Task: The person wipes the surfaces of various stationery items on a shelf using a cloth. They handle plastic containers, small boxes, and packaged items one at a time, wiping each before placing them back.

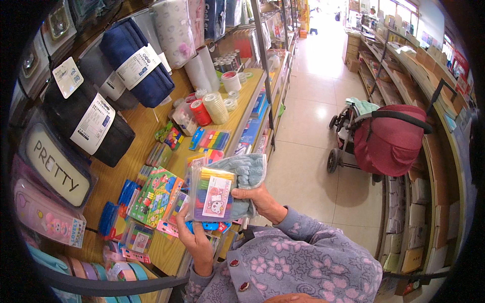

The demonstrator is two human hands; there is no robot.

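Both my hands hold a clear plastic case of coloured sticks point(215, 195) with a cartoon bear label. My left hand point(197, 242) grips its lower left edge, thumb at the bottom. My right hand point(261, 200) has its thumb on the case's right side and also holds a folded grey-blue cloth point(246, 170), which lies behind the case. Below and to the left, a green illustrated box point(156, 195) rests on the wooden shelf point(166, 253) among small packs of coloured sticks point(137, 238).
Pencil cases point(94, 121) hang at the left. Tape rolls point(215, 108) stand further along the shelf. A dark red stroller point(390, 140) stands in the tiled aisle point(303, 163), beside the right-hand shelves point(424, 159). A black bar point(113, 286) crosses the lower left.
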